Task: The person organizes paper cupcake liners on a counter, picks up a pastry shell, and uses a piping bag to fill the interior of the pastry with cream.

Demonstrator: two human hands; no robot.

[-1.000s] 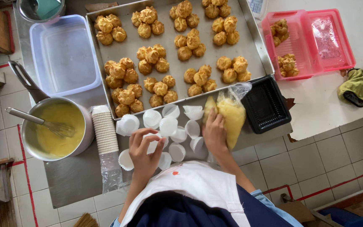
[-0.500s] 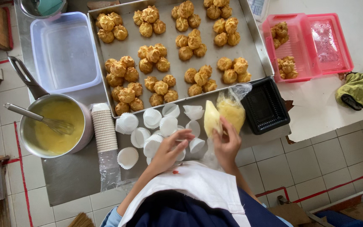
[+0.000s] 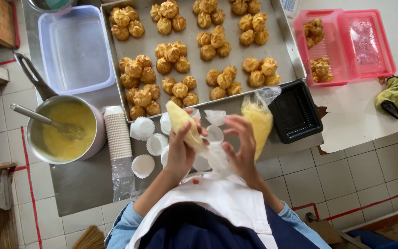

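1. While counts run, one baking tray point(image 3: 283, 55) holds about a dozen clusters of cream puffs point(image 3: 179, 87); roughly six loose paper cups point(image 3: 142, 128) lie below it, beside one sleeve of stacked cups point(image 3: 117, 133).
2. One pot point(image 3: 98, 133) holds yellow custard and a whisk point(image 3: 47, 121); one pink box point(image 3: 342, 46) holds two puff clusters; the clear tub point(image 3: 74, 46) and black tray point(image 3: 295, 113) hold nothing.
3. Left hand point(image 3: 180, 152) is clamped on a custard-filled piping bag point(image 3: 183, 122) over the cups; right hand point(image 3: 242, 147), fingers loosely curled, touches its clear tail. A second filled bag point(image 3: 258, 121) rests just beside.

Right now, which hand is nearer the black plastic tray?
Right. The right hand is just left of the black plastic tray, beside the second filled bag; the left hand is farther left, gripping a piping bag.
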